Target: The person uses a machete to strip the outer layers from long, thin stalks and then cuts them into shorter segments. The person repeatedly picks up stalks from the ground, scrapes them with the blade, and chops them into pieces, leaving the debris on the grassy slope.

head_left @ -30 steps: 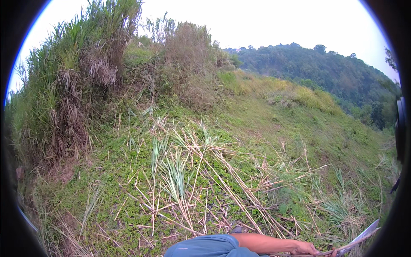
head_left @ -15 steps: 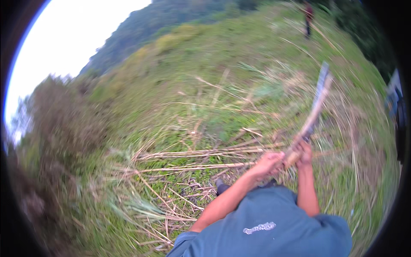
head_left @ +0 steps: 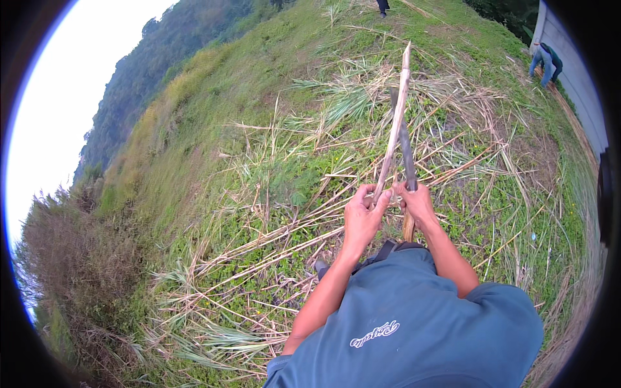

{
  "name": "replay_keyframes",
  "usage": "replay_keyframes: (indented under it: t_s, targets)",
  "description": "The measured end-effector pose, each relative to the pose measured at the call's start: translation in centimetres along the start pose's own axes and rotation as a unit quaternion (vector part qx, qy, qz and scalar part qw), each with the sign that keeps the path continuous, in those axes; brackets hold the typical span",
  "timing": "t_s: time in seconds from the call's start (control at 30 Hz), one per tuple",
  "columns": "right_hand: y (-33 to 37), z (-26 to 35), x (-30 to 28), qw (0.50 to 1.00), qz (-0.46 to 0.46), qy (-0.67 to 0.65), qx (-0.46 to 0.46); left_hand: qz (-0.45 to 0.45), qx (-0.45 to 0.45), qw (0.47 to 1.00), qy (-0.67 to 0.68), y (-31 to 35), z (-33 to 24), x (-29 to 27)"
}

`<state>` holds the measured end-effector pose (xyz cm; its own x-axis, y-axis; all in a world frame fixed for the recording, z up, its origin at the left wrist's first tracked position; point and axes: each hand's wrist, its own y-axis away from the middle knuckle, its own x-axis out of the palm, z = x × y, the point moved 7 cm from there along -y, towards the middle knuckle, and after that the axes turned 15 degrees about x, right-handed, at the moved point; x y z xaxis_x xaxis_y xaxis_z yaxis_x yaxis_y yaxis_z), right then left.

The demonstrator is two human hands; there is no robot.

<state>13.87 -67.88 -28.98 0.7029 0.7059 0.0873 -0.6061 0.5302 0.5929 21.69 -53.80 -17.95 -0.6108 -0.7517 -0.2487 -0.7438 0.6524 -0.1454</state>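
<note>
My left hand (head_left: 362,221) is closed around the lower end of a pale stick (head_left: 398,110), which points up and away and tapers to a sharp tip. In my right hand (head_left: 420,205) is a machete (head_left: 407,152) with a long dark blade; its wooden handle (head_left: 409,230) shows below the fist. The stick crosses in front of the blade, hiding part of it, and the blade's end shows just left of the stick. Both hands are close together in front of my waist, the fingers of the right one partly hidden.
Cut dry stalks (head_left: 278,242) lie over the green ground ahead and left. Leafy cut tops (head_left: 352,100) are heaped farther off. A brown bush (head_left: 90,252) stands at left. One person (head_left: 548,64) bends by a grey wall (head_left: 579,81) at right; another person's legs (head_left: 383,8) show far ahead.
The stick and machete have swung left and now cross at an angle instead of lying along each other. My view has turned right, bringing the wall and bending person in.
</note>
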Motion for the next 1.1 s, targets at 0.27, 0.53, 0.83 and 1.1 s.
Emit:
replay_keyframes:
  t_s: [0.27,0.53,0.83,1.1]
  targets:
    - [-1.8,20.3,-0.5,0.96,0.11,-0.128,-0.224,-0.016,0.131,0.979,-0.158,-2.9,-2.1,1.0]
    - [-2.0,21.3,-0.8,0.931,0.166,-0.178,-0.273,-0.019,0.135,0.99,-0.032,-2.6,-2.4,2.1]
    - [-3.6,16.4,-2.6,0.896,0.168,-0.351,-0.213,-0.179,-0.124,0.911,0.35,-2.8,5.3,3.2]
    - [-1.2,16.6,-4.0,0.947,-0.064,-0.194,-0.249,0.06,0.085,0.995,-0.01,-7.4,-1.0,7.3]
